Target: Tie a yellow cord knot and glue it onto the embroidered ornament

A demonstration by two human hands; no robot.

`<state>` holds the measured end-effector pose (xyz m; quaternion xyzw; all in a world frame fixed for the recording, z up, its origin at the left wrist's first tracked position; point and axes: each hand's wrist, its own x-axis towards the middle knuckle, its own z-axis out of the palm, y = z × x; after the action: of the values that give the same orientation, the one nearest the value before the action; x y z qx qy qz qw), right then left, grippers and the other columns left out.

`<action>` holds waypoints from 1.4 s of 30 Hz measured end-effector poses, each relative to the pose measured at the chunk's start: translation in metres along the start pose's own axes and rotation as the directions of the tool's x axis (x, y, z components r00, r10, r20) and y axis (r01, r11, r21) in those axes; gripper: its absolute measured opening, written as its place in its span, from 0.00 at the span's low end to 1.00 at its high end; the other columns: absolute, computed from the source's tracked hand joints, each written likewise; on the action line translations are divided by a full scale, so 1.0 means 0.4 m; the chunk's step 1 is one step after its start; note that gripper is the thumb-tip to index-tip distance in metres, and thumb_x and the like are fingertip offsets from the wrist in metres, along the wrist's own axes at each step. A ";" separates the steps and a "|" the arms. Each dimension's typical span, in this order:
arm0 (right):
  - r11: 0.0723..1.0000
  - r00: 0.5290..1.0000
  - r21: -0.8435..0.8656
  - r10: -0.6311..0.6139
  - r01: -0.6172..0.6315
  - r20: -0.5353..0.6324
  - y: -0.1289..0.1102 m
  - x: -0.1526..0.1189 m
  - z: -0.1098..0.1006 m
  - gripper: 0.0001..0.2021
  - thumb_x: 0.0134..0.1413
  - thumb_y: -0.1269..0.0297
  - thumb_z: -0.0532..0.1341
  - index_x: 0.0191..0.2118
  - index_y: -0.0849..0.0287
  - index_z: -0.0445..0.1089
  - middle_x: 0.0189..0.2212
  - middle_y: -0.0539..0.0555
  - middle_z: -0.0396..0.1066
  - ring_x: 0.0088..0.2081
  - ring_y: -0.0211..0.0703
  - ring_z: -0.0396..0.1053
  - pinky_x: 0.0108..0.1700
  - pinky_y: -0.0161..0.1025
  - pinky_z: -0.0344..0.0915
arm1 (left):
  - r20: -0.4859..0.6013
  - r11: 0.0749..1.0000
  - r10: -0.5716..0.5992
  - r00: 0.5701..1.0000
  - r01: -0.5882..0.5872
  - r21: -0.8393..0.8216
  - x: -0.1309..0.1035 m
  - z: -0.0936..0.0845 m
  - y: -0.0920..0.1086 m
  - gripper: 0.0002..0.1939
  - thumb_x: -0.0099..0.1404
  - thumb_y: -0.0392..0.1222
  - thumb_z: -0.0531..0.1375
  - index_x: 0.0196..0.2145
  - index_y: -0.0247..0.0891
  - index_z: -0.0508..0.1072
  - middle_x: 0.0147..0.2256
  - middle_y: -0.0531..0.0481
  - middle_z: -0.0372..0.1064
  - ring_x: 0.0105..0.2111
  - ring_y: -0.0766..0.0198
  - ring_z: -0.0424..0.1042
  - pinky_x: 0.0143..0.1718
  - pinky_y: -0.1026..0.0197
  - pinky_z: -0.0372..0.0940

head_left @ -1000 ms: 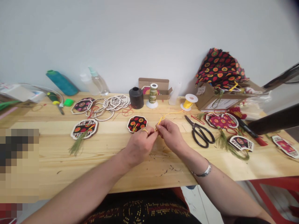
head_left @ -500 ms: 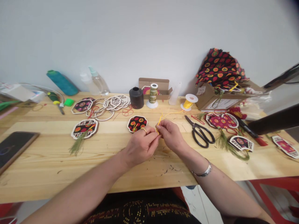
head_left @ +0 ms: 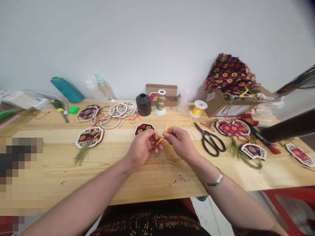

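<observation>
The right hand [head_left: 180, 141] pinches the cord [head_left: 166, 126] between thumb and fingertips; the left hand [head_left: 141, 149], palm partly turned up, has its fingers loosely curled and parted, not closed on anything that shows; a tail of the cord crosses in front of those fingers, and I cannot tell whether it touches them. The cord thus lies in the gap between the hands, nearer the right; its worked length points away from the person, past the right fingertips, while the tail slants back to the left; a single strand runs from the right hand outward and rightward to the spool [head_left: 201, 105].

Just beyond the left hand, partly hidden by it, lies the black pendant [head_left: 144, 127]; just to the right of the right hand are the scissors [head_left: 210, 141], blades pointing away, handles toward the person; straight beyond both hands stand the black cone [head_left: 143, 105] and the green reel [head_left: 161, 100].

Farther out to the left lie the tasselled pendant [head_left: 90, 137] and pale frames [head_left: 123, 109]; farther out to the right, the carton [head_left: 233, 109] holds patterned cloth [head_left: 228, 75]; beneath everything is the pale wooden table [head_left: 103, 188], dark flecks near the right wrist; behind it rises a plain wall [head_left: 137, 39].
</observation>
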<state>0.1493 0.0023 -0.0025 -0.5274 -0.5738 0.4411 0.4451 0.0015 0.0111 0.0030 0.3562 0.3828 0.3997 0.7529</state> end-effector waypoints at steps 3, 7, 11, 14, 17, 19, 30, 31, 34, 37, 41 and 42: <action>1.000 1.000 0.016 0.006 -0.006 -0.004 -0.005 0.000 -0.003 0.07 0.49 0.64 0.58 0.24 0.60 0.64 0.18 0.46 0.59 0.22 0.32 0.53 0.26 0.33 0.53 | -0.010 0.999 -0.048 0.999 0.047 -0.026 0.004 0.000 0.003 0.03 0.57 0.36 0.56 0.28 0.34 0.66 0.22 0.49 0.69 0.19 0.67 0.67 0.18 0.68 0.55; 0.999 1.000 0.032 -0.002 0.002 -0.004 -0.011 0.000 -0.006 0.08 0.48 0.63 0.58 0.23 0.60 0.64 0.18 0.46 0.59 0.22 0.32 0.53 0.26 0.33 0.53 | 0.049 0.995 -0.102 0.994 0.101 0.010 0.009 -0.011 -0.002 0.05 0.55 0.35 0.61 0.30 0.31 0.71 0.23 0.49 0.69 0.20 0.72 0.66 0.19 0.71 0.54; 0.999 1.000 0.036 -0.008 0.009 -0.019 -0.019 0.000 -0.011 0.09 0.47 0.64 0.59 0.21 0.60 0.63 0.17 0.45 0.58 0.21 0.32 0.52 0.27 0.33 0.53 | 0.051 0.992 -0.115 0.992 0.113 0.048 0.012 -0.023 -0.002 0.06 0.53 0.36 0.63 0.29 0.30 0.74 0.23 0.49 0.69 0.19 0.76 0.62 0.16 0.73 0.46; 0.999 1.000 0.038 -0.010 0.010 -0.011 -0.024 0.000 -0.012 0.08 0.47 0.65 0.59 0.21 0.60 0.65 0.17 0.45 0.59 0.22 0.32 0.53 0.27 0.33 0.54 | 0.043 0.989 -0.121 0.992 0.117 0.094 0.012 -0.026 0.005 0.07 0.53 0.37 0.63 0.30 0.30 0.76 0.27 0.45 0.72 0.15 0.80 0.54 0.15 0.72 0.41; 0.999 1.000 0.040 -0.007 0.008 -0.009 -0.024 0.001 -0.012 0.08 0.46 0.66 0.60 0.21 0.61 0.66 0.18 0.46 0.62 0.23 0.32 0.57 0.28 0.33 0.56 | 0.041 0.985 -0.138 0.990 0.133 0.110 0.010 -0.025 0.016 0.06 0.54 0.36 0.63 0.29 0.29 0.76 0.29 0.41 0.74 0.14 0.81 0.49 0.15 0.71 0.41; 0.998 1.000 0.055 -0.004 0.004 0.000 -0.022 0.001 -0.011 0.07 0.46 0.66 0.60 0.21 0.61 0.67 0.19 0.47 0.65 0.23 0.33 0.60 0.29 0.34 0.58 | 0.062 0.981 -0.179 0.982 0.174 0.089 0.010 -0.025 0.022 0.06 0.53 0.34 0.63 0.30 0.29 0.76 0.29 0.40 0.74 0.14 0.82 0.48 0.15 0.72 0.39; 0.985 0.995 0.170 0.016 -0.032 0.096 -0.020 -0.002 -0.013 0.12 0.44 0.59 0.65 0.20 0.61 0.67 0.17 0.47 0.64 0.23 0.33 0.60 0.30 0.34 0.58 | 0.212 0.955 -0.286 0.935 0.297 -0.022 0.016 -0.037 0.027 0.07 0.54 0.30 0.62 0.32 0.30 0.77 0.29 0.41 0.71 0.16 0.81 0.49 0.14 0.75 0.39; 0.978 0.993 0.199 0.033 -0.055 0.110 -0.019 -0.001 -0.013 0.12 0.43 0.59 0.65 0.20 0.61 0.67 0.17 0.47 0.64 0.23 0.32 0.60 0.29 0.34 0.58 | 0.222 0.952 -0.289 0.931 0.304 -0.035 0.017 -0.038 0.027 0.06 0.54 0.30 0.61 0.32 0.30 0.77 0.29 0.40 0.72 0.16 0.80 0.49 0.14 0.75 0.39; 0.953 0.986 0.279 0.075 -0.115 0.150 -0.018 0.001 -0.014 0.13 0.42 0.58 0.66 0.20 0.62 0.66 0.17 0.46 0.63 0.22 0.31 0.59 0.28 0.33 0.57 | 0.250 0.944 -0.300 0.920 0.325 -0.061 0.016 -0.039 0.028 0.05 0.56 0.31 0.60 0.31 0.29 0.76 0.30 0.37 0.72 0.16 0.80 0.51 0.14 0.75 0.39; 0.943 0.982 0.304 0.084 -0.133 0.169 -0.017 0.000 -0.014 0.14 0.42 0.56 0.66 0.20 0.62 0.66 0.16 0.46 0.63 0.22 0.31 0.59 0.28 0.33 0.57 | 0.239 0.938 -0.321 0.917 0.343 -0.057 0.015 -0.038 0.029 0.05 0.56 0.31 0.59 0.31 0.29 0.75 0.29 0.38 0.73 0.15 0.81 0.50 0.14 0.76 0.38; 0.949 0.982 0.287 0.088 -0.134 0.168 -0.020 -0.003 -0.013 0.15 0.42 0.55 0.65 0.20 0.62 0.67 0.16 0.46 0.63 0.21 0.31 0.59 0.27 0.33 0.57 | 0.227 0.937 -0.331 0.916 0.348 -0.039 0.013 -0.036 0.028 0.05 0.55 0.29 0.60 0.32 0.29 0.75 0.28 0.40 0.73 0.14 0.82 0.49 0.14 0.76 0.38; 0.951 0.982 0.279 0.088 -0.132 0.167 -0.021 -0.003 -0.013 0.15 0.42 0.55 0.65 0.20 0.62 0.67 0.16 0.46 0.63 0.21 0.31 0.59 0.27 0.33 0.56 | 0.227 0.938 -0.328 0.917 0.345 -0.037 0.012 -0.036 0.027 0.05 0.55 0.29 0.60 0.32 0.29 0.75 0.29 0.40 0.73 0.14 0.82 0.49 0.14 0.76 0.38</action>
<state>0.1527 0.0008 0.0067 -0.4527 -0.5054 0.5832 0.4466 -0.0126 0.0234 0.0041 0.2977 0.3383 0.2372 0.8606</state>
